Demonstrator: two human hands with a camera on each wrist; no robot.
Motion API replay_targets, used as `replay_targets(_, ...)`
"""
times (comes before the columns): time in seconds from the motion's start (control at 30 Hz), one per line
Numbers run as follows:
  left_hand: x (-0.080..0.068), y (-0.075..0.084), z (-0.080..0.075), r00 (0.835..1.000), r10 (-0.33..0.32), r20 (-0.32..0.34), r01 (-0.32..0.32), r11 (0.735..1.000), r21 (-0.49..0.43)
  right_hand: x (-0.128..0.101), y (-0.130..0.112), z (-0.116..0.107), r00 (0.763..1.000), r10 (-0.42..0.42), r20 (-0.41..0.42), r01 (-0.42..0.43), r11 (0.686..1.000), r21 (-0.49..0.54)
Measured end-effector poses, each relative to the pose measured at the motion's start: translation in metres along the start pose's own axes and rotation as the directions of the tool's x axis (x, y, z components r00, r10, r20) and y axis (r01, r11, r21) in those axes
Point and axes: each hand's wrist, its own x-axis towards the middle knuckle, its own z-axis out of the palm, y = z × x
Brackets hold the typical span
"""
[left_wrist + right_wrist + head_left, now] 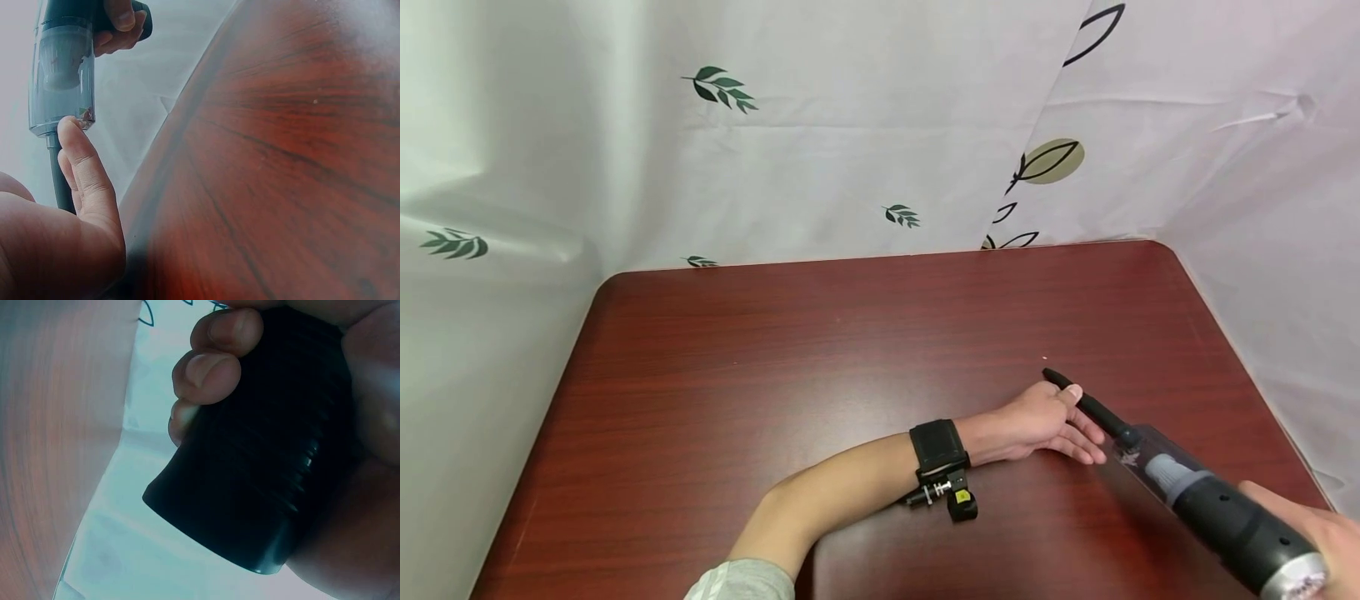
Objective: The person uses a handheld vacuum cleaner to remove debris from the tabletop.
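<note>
right hand [1318,537] grips handheld vacuum [1217,508]; left hand [1048,425] touches its nozzle [1086,404].

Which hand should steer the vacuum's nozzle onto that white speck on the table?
Left. The left hand already touches the nozzle near the speck; the right hand grips the vacuum far back.

The left forearm [842,492] lies stretched across from the lower left, a black wrist strap [937,450] round it, sleeve pushed back near the elbow. The left hand [1045,421] rests low with fingers extended and relaxed (thumb lifted slightly). The right hand [1318,533] enters at the lower right corner, its fingers [215,353] curled tightly in a grip.
</note>
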Motion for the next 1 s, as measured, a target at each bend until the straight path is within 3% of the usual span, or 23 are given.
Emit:
replay_targets(0.1, 0.001, 0.001, 0.000, 1.000, 0.000, -0.005, 0.000, 1.000, -0.004, 0.001, 0.002, 0.002, 0.994, -0.067, -0.086, 0.070, 0.997, 0.032)
replay_targets(0.4, 0.006, 0.006, -0.002, 1.000, -0.003, -0.020, 0.003, 1.000, -0.021, 0.010, -0.003, -0.001, 0.984, -0.094, -0.153, 0.098, 0.995, 0.024)
replay_targets(0.53, 0.008, 0.008, -0.006, 0.999, 0.003, -0.032, -0.004, 0.999, -0.036, 0.016, -0.007, -0.006, 0.999, -0.012, -0.037, 0.012, 1.000, 0.012)
replay_targets(0.63, 0.009, 0.010, -0.009, 0.999, -0.004, -0.044, 0.002, 0.999, -0.045, 0.020, -0.012, -0.008, 0.992, 0.101, 0.071, -0.102, 0.995, 0.014)
replay_targets(0.8, 0.006, 0.014, -0.014, 0.999, -0.011, -0.053, 0.009, 0.999, -0.038, 0.025, -0.020, -0.009, 0.992, 0.116, 0.054, -0.119, 0.991, 0.053)
replay_targets(1.0, 0.001, 0.018, -0.022, 0.997, 0.008, -0.073, -0.012, 0.999, -0.047, 0.029, -0.032, -0.004, 0.998, 0.023, -0.058, -0.016, 0.994, 0.112)
